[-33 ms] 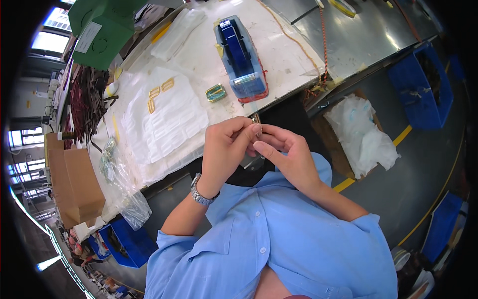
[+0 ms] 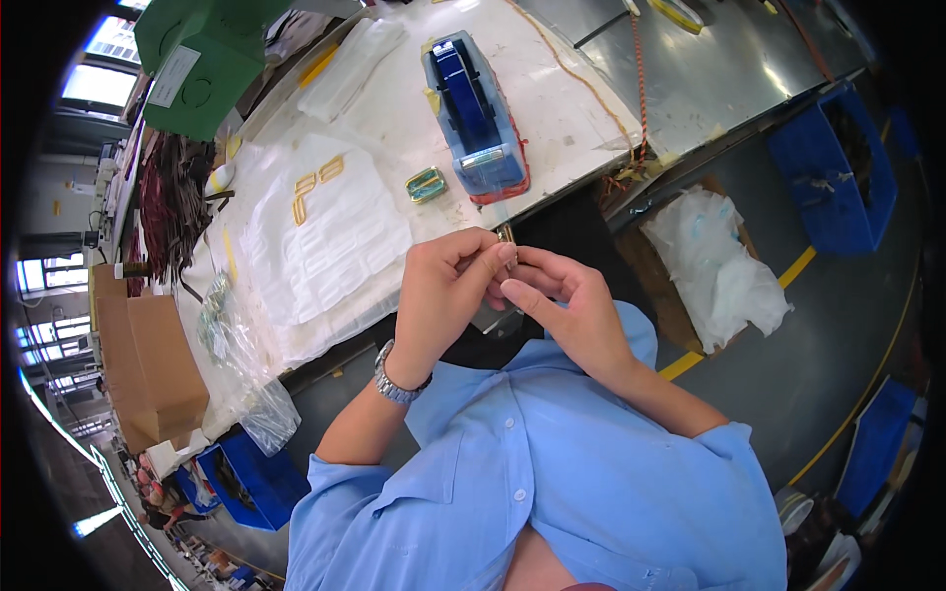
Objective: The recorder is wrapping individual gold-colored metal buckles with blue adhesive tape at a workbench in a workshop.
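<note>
My left hand [image 2: 445, 284] and my right hand [image 2: 574, 303] meet at the table's front edge, just below the tape dispenser [image 2: 477, 123]. Thumbs and fingers of both are pinched together around a small shiny gold metal piece [image 2: 506, 234]. Most of it is hidden by my fingers, so its exact kind cannot be made out. A strip of clear tape [image 2: 501, 211] runs from the blue dispenser down toward it. Left of the dispenser lies a gold piece wrapped in greenish film [image 2: 427, 185]. Farther left, several gold buckle-like frames [image 2: 302, 209] rest on a white padded sheet [image 2: 340, 246].
A clear plastic bag [image 2: 232, 340] hangs over the table's left edge beside a brown cardboard box [image 2: 153, 364]. A green metal box [image 2: 202, 74] stands at the far left. On the right are a carton with white plastic [image 2: 705, 266] and a blue bin [image 2: 833, 177].
</note>
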`<state>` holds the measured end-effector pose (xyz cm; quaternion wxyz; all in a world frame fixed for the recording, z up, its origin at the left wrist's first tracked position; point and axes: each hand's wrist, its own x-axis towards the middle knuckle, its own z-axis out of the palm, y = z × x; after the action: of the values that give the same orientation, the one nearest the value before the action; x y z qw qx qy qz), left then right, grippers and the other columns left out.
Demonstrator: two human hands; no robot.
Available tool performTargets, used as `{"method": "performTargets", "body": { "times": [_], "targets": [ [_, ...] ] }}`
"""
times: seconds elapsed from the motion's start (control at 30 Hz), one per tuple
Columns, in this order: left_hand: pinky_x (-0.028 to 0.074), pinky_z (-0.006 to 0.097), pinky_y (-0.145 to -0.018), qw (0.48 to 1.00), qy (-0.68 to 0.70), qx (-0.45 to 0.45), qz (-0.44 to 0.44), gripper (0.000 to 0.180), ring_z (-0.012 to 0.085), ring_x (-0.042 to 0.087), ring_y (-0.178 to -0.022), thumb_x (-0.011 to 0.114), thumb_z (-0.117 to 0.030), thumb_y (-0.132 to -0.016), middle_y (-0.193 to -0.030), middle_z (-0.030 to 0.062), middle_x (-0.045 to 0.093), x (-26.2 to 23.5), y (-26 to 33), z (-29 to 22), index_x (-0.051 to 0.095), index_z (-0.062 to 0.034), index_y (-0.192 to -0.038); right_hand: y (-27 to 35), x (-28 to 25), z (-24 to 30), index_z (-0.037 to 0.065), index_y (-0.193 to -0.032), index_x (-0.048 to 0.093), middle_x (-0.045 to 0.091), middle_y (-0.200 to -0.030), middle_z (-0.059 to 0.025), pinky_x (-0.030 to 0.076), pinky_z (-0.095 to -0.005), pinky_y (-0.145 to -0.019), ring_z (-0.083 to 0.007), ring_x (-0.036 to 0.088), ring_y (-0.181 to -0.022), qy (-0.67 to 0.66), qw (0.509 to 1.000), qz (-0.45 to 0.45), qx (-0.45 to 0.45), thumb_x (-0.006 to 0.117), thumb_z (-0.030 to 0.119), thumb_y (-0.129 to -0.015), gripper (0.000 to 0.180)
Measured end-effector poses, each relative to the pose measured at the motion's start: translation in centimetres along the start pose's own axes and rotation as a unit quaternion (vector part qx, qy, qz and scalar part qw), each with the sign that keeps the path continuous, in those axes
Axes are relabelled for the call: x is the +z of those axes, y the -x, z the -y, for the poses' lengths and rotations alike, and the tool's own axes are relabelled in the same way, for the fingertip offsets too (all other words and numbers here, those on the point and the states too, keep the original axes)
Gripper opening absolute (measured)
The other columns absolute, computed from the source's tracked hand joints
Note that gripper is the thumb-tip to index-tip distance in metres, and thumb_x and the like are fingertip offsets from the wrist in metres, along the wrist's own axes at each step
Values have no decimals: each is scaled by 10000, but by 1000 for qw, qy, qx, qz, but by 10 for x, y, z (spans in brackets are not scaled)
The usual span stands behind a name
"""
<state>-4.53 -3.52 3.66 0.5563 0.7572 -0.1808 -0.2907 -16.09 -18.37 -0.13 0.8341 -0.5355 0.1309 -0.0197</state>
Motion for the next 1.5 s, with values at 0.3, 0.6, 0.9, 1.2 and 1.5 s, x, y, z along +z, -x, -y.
{"method": "performTargets", "body": {
  "times": [0.3, 0.6, 0.9, 1.2, 1.5],
  "targets": [
    [601, 272, -539, 987, 86, -103, 91, 242, 119, 688, -610, 737, -164, -1069, -769, 57, 719, -29, -35, -3, 761, 48, -954, -22, -23, 5, -76, -1490, 598, 786, -1269, -157, 575, -342, -1055, -182, 738, -1186, 120, 990, 70, -24, 786, 85, -989, 559],
    [603, 261, -541, 974, 100, -158, 131, 263, 146, 709, -582, 762, -192, -1052, -766, 61, 720, -39, -44, -15, 761, 42, -931, -57, -26, 13, -104, -1517, 564, 740, -1387, -186, 582, -350, -1080, -198, 741, -1212, 124, 983, 109, -86, 843, 35, -937, 658],
    [554, 250, -523, 995, 26, -68, 66, 262, 100, 655, -591, 733, -211, -1081, -751, 26, 681, -29, -35, -13, 738, 17, -953, -53, -18, 20, -108, -1460, 624, 793, -1266, -165, 589, -334, -1061, -186, 754, -1181, 161, 980, 66, -97, 850, 32, -943, 581],
    [601, 262, -675, 950, -142, 232, -156, 133, 125, 728, -754, 738, 65, -991, -971, 78, 740, 7, 9, 22, 734, 41, -1122, -56, -6, 7, -132, -1245, 729, 824, -1081, -124, 617, -262, -892, -102, 753, -1000, 37, 996, -6, -79, 834, 96, -985, 362],
    [602, 284, -676, 905, -184, 316, -218, 111, 165, 748, -730, 718, 70, -995, -892, 114, 763, 26, -8, 44, 761, 36, -1092, -57, -9, 19, -123, -1240, 747, 823, -1072, -113, 595, -246, -846, -87, 732, -947, 64, 997, -2, -37, 797, 150, -1037, 345]
  ]
}}
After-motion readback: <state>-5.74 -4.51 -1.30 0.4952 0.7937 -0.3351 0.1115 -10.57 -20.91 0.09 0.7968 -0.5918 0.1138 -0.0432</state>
